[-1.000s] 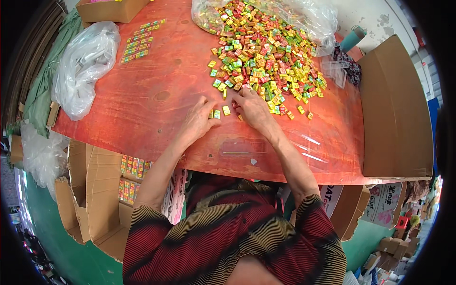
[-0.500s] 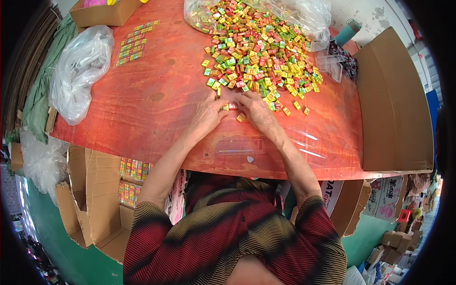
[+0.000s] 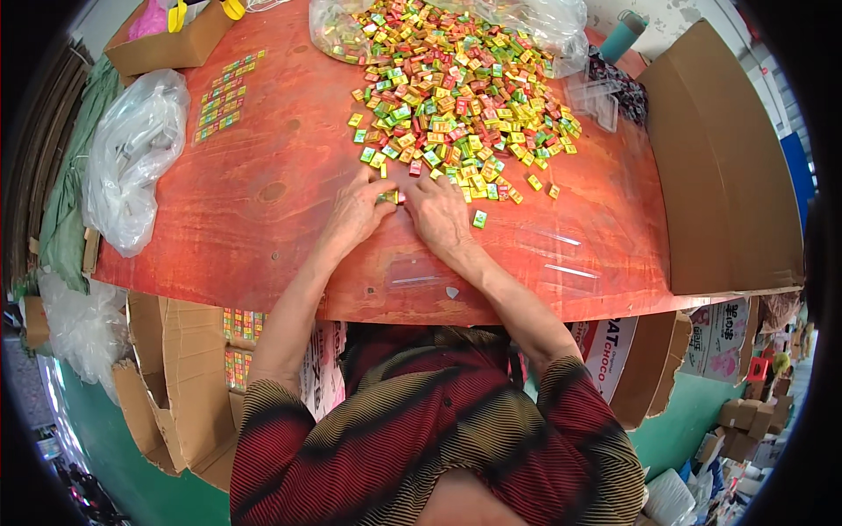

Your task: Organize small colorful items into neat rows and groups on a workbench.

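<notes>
Small red, yellow and green boxes lie in a big loose pile (image 3: 456,96) on the red wood-grain table. At its near edge, my left hand (image 3: 353,212) has its fingers and thumb closed on a small yellow-green box (image 3: 387,198). My right hand (image 3: 438,215) meets it from the other side, fingers curled and pressed at the boxes' end; they largely hide what lies between. Just beyond my right fingertips is a red box (image 3: 415,167). A single green box (image 3: 480,219) sits right of my right hand.
Rows of boxes (image 3: 219,101) lie flat at the far left, beside a clear plastic bag (image 3: 136,158). An open carton (image 3: 167,44) stands behind them. At right are a tall cardboard box (image 3: 719,167), clear plastic trays (image 3: 601,103) and a teal bottle (image 3: 624,35). A clear sheet (image 3: 526,254) lies nearer me.
Both hands have shifted slightly left in the picture, along with the whole scene. The right hand has closed in toward the left, and a green box now lies to its right.
</notes>
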Action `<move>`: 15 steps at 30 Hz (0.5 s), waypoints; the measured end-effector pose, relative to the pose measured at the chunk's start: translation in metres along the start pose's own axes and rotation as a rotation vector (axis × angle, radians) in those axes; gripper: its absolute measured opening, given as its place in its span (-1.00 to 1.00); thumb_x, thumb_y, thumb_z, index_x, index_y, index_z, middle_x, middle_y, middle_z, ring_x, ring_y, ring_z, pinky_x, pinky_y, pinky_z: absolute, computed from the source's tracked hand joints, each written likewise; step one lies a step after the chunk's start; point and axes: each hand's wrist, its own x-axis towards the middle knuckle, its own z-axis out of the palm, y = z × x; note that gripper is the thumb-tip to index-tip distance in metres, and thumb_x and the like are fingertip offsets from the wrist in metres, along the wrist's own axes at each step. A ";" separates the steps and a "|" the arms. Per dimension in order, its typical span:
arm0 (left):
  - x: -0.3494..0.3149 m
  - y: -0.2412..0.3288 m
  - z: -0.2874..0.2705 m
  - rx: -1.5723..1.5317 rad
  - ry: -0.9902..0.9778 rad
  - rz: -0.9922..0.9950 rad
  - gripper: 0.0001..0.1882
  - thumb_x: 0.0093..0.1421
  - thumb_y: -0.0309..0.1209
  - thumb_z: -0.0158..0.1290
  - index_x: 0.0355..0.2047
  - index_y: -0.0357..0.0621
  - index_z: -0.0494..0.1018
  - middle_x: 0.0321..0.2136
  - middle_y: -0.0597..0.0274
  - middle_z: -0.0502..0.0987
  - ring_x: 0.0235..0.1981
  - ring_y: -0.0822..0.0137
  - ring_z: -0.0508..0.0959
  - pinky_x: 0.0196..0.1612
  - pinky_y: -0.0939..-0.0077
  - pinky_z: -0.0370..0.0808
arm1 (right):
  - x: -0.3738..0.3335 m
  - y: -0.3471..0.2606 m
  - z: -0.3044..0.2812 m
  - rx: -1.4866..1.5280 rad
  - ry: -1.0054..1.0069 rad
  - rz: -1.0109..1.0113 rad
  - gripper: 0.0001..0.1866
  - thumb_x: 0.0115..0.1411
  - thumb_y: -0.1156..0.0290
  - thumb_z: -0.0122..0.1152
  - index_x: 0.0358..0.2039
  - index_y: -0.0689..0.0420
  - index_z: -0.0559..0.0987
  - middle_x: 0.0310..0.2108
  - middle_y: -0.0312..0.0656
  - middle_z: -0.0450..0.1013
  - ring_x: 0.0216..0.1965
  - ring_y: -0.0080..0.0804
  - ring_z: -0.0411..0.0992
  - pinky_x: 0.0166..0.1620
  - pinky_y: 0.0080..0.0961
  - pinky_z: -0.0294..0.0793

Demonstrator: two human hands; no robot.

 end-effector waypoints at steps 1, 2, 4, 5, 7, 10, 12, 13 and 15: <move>-0.001 -0.004 -0.002 0.008 -0.005 0.011 -0.68 -0.09 -0.43 0.16 -0.24 -0.09 0.48 -0.31 0.12 0.38 -0.27 0.10 0.45 -0.23 0.29 0.39 | -0.001 0.004 0.002 0.000 -0.039 -0.084 -0.81 -0.14 0.43 0.19 -0.41 0.10 0.53 -0.43 -0.19 0.37 -0.38 -0.26 0.33 -0.30 -0.34 0.36; -0.002 -0.005 -0.004 0.007 -0.007 0.009 -0.68 -0.09 -0.43 0.16 -0.24 -0.09 0.48 -0.31 0.12 0.38 -0.27 0.10 0.45 -0.23 0.29 0.39 | -0.001 0.006 -0.001 0.003 -0.082 -0.171 -0.76 -0.16 0.46 0.18 -0.38 0.07 0.54 -0.43 -0.21 0.37 -0.35 -0.27 0.31 -0.25 -0.34 0.34; -0.003 -0.003 -0.010 0.013 -0.081 0.017 -0.68 -0.08 -0.43 0.15 -0.23 -0.07 0.48 -0.31 0.13 0.38 -0.28 0.12 0.45 -0.23 0.31 0.40 | -0.001 0.014 -0.011 0.080 -0.195 -0.169 -0.66 -0.20 0.53 0.16 -0.31 0.03 0.55 -0.38 -0.23 0.37 -0.29 -0.25 0.30 -0.17 -0.37 0.29; -0.003 -0.002 -0.012 0.011 -0.080 0.014 -0.68 -0.08 -0.43 0.15 -0.23 -0.07 0.48 -0.31 0.13 0.38 -0.28 0.12 0.45 -0.23 0.31 0.40 | 0.001 0.018 -0.017 0.158 -0.183 -0.181 -0.63 -0.20 0.56 0.15 -0.28 0.04 0.54 -0.34 -0.23 0.38 -0.27 -0.23 0.30 -0.16 -0.37 0.30; -0.003 -0.001 -0.014 -0.027 -0.120 0.022 -0.68 -0.08 -0.43 0.15 -0.24 -0.05 0.48 -0.32 0.14 0.38 -0.28 0.13 0.45 -0.23 0.32 0.40 | 0.002 0.024 -0.030 0.302 -0.155 -0.163 -0.57 -0.18 0.65 0.12 -0.20 0.10 0.50 -0.23 -0.16 0.39 -0.22 -0.17 0.32 -0.16 -0.38 0.33; -0.002 -0.001 -0.015 -0.027 -0.122 0.050 -0.68 -0.08 -0.42 0.15 -0.24 -0.05 0.48 -0.32 0.15 0.38 -0.28 0.14 0.45 -0.24 0.32 0.40 | 0.000 0.026 -0.044 0.312 -0.140 -0.011 -0.60 -0.14 0.61 0.16 -0.19 0.13 0.49 -0.22 -0.13 0.38 -0.23 -0.16 0.34 -0.20 -0.36 0.37; 0.000 -0.002 -0.014 -0.036 -0.139 0.055 -0.67 -0.08 -0.41 0.15 -0.23 -0.04 0.48 -0.32 0.15 0.37 -0.29 0.14 0.45 -0.24 0.32 0.40 | -0.009 0.025 -0.045 0.278 -0.127 -0.071 -0.65 -0.12 0.52 0.22 -0.22 0.17 0.48 -0.26 -0.12 0.36 -0.25 -0.13 0.34 -0.24 -0.34 0.39; 0.000 -0.002 -0.013 -0.043 -0.156 0.061 -0.66 -0.08 -0.39 0.16 -0.22 -0.04 0.47 -0.32 0.15 0.37 -0.29 0.14 0.45 -0.25 0.32 0.40 | -0.014 0.021 -0.046 0.223 -0.205 -0.066 -0.65 -0.12 0.48 0.23 -0.24 0.17 0.48 -0.28 -0.11 0.36 -0.25 -0.13 0.34 -0.24 -0.33 0.39; 0.001 0.006 -0.013 -0.054 -0.163 0.063 -0.64 -0.08 -0.36 0.17 -0.20 -0.03 0.47 -0.32 0.14 0.37 -0.29 0.14 0.45 -0.25 0.32 0.40 | -0.020 0.020 -0.044 0.165 -0.281 -0.055 -0.65 -0.12 0.45 0.25 -0.25 0.17 0.47 -0.30 -0.11 0.35 -0.25 -0.13 0.34 -0.24 -0.32 0.39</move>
